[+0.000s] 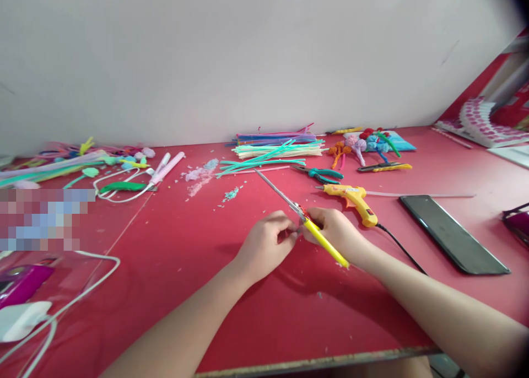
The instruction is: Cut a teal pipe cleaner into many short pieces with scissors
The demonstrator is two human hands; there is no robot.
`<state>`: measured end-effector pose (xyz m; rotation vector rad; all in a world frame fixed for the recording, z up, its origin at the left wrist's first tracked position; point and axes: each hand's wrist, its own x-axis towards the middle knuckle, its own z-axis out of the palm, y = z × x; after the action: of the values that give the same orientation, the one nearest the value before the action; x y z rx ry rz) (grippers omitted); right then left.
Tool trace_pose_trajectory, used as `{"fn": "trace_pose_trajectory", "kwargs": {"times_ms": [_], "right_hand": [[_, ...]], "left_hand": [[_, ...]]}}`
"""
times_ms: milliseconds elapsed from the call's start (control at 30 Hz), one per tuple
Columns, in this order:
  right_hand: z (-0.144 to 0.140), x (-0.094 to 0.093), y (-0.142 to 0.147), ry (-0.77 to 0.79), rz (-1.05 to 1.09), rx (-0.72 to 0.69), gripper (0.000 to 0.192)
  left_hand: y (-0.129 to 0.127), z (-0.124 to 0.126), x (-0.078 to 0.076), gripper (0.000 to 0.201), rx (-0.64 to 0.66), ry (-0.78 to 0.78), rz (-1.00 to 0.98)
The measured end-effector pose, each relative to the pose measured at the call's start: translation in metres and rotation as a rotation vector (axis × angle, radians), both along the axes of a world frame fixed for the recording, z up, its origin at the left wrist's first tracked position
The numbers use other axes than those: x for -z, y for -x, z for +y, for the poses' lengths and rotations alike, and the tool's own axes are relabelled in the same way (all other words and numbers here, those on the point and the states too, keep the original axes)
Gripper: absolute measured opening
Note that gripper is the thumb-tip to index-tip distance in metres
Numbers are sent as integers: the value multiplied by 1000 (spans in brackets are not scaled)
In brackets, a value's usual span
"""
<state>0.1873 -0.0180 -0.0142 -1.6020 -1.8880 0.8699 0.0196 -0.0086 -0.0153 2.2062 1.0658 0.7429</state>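
Observation:
My right hand (pixel 330 229) is closed around a pair of scissors (pixel 324 242) with yellow handles. Their long silver blades point up and to the left, above the table. Close beside it, my left hand (pixel 268 243) is pinched shut, its fingertips almost meeting those of the right. Something small and dark shows between the fingertips, too small to name. Fluffy clippings, green (pixel 231 194) and pale pink and lilac (pixel 201 174), lie on the red table (pixel 198 290) beyond my hands.
Bundles of pipe cleaners (pixel 276 149) lie by the white wall. Pliers (pixel 320 174), a yellow glue gun (pixel 351 199) with its cord, a cutter knife (pixel 384 167), fuzzy flowers (pixel 357 146) and a black phone (pixel 452 232) are to the right. On the left are a pink curling iron (pixel 165 168) and white cables.

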Motion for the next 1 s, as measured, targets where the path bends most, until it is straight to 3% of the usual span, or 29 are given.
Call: {"fn": "trace_pose_trajectory", "kwargs": {"times_ms": [133,233,400,567,1000], "right_hand": [[0,3,-1,-8,37,-16,22],[0,2,-4,-30,31,9,26],[-3,-7,-5,-128,-227,53,30],[-4,-6,0,-173,-464,100,32],[-4,6,2,-229,-604,64,34]], "left_hand": [[-1,-1,-1,8,-24,68,-43],[0,2,-2,10,-85,149,-182],[6,12,-5,14,-290,315,-560],[11,18,-7,15,-339,413,-891],[11,17,-6,10,-309,441,-1048]]}}
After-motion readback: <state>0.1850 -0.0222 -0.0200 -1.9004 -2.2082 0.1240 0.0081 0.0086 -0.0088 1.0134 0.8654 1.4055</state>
